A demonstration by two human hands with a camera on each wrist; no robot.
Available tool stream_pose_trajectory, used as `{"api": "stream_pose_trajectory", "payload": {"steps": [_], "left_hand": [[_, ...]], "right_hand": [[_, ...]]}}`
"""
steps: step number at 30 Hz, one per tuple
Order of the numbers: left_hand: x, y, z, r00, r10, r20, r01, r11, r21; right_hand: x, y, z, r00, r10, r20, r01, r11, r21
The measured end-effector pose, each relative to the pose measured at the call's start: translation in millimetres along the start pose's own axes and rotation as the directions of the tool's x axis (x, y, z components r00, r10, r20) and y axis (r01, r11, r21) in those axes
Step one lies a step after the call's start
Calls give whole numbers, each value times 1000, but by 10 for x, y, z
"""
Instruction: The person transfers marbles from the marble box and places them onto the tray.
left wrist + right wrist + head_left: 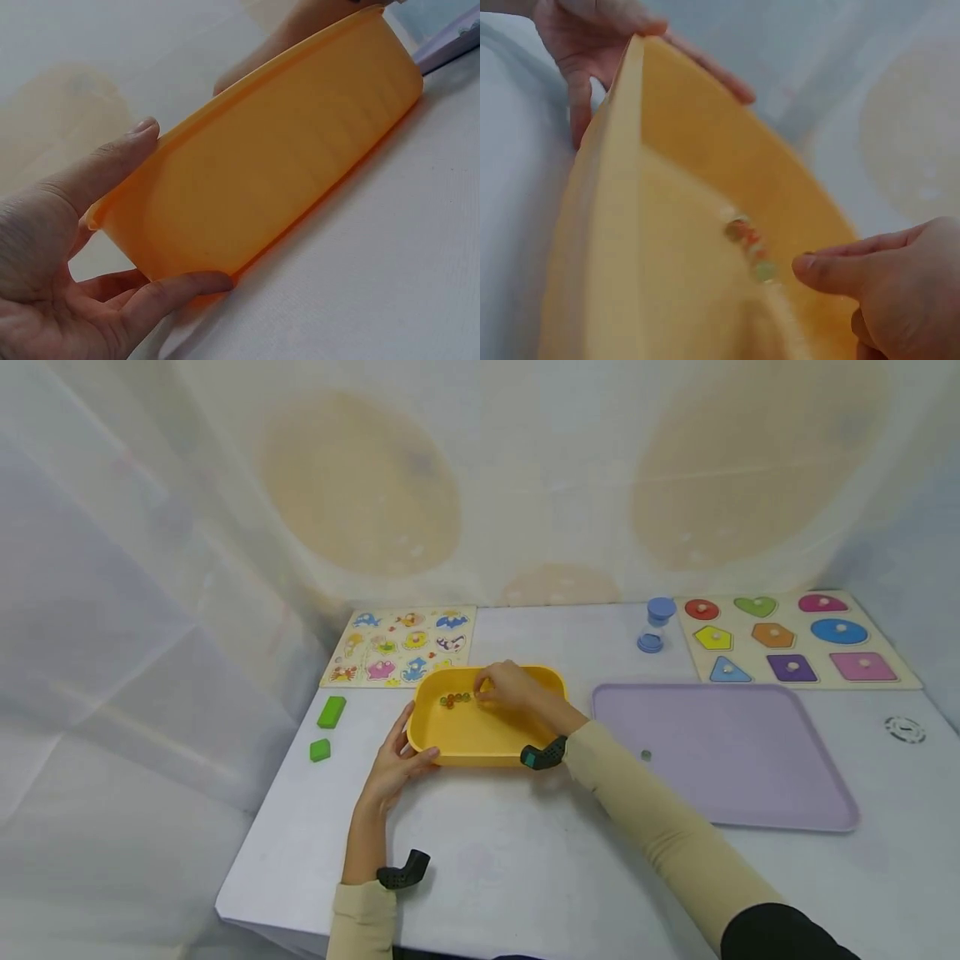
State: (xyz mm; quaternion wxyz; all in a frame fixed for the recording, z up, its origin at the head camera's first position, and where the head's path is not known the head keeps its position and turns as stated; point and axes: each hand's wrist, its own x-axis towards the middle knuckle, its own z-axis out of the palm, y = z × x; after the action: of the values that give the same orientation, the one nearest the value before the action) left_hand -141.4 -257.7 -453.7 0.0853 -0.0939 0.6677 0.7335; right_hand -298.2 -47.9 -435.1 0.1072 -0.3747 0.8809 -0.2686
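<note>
A yellow plastic tray (465, 743) with raised walls stands mid-table. My left hand (393, 767) grips its left front corner; in the left wrist view, a digit lies along the rim and another reaches low on the wall (262, 172). Inside the tray, several small green and orange marbles (453, 700) sit in a short cluster near the back wall. Over the tray, just right of that cluster, my right hand (510, 685) pinches thumb and finger together on what looks like a small marble, mostly hidden by the fingertips. In the right wrist view, blurred marbles (748, 244) lie left of those fingertips.
Right of the yellow tray lies a flat purple tray (750, 752) with one green marble (646, 755). Two wooden puzzle boards, an animal board (397, 645) and a shapes board (750, 664), lie at the back. Green blocks (331, 712), a blue-capped timer (655, 625) and a round disc (904, 729) stand around.
</note>
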Motion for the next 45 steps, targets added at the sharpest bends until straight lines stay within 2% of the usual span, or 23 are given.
{"api": "stream_pose_trajectory", "payload": {"steps": [3, 7, 9, 12, 15, 19, 22, 25, 31, 36, 40, 45], "left_hand": [[5, -2, 15, 1000, -2, -5, 2, 1000, -2], [4, -1, 25, 1000, 8, 4, -8, 1000, -3], [4, -6, 25, 1000, 9, 8, -9, 1000, -11], [-1, -10, 18, 1000, 9, 10, -9, 1000, -20], [-5, -13, 4, 1000, 9, 8, -9, 1000, -16], [-2, -19, -9, 1000, 11, 9, -11, 1000, -27], [21, -48, -29, 1000, 4, 2, -3, 999, -45], [44, -82, -46, 1000, 4, 0, -4, 999, -47], [75, -117, -44, 1000, 15, -5, -16, 999, -50], [82, -116, -32, 1000, 4, 3, -3, 998, -58], [57, -81, -28, 1000, -1, 8, 2, 999, -54], [9, -18, 1, 1000, -5, 11, 6, 999, -33]], "right_hand": [[-205, 26, -185, 997, -15, -75, 18, 999, 41], [-648, 183, -462, 979, -20, -202, 32, 998, 53], [-918, 318, -581, 966, 4, -259, 9, 999, 51], [-1337, 581, -700, 944, 90, -319, -76, 995, 57], [-1734, 868, -758, 921, 195, -338, -182, 981, 71], [-2164, 1212, -752, 894, 273, -355, -268, 961, 64], [-2382, 1407, -701, 882, 311, -355, -318, 947, 40], [-2516, 1550, -639, 877, 331, -348, -346, 938, 20], [-2608, 1665, -582, 869, 342, -359, -352, 935, 40], [-2500, 1545, -658, 862, 340, -377, -341, 938, 66], [-2168, 1262, -752, 881, 296, -370, -268, 955, 124], [-1535, 760, -759, 919, 189, -347, -145, 978, 150]]}}
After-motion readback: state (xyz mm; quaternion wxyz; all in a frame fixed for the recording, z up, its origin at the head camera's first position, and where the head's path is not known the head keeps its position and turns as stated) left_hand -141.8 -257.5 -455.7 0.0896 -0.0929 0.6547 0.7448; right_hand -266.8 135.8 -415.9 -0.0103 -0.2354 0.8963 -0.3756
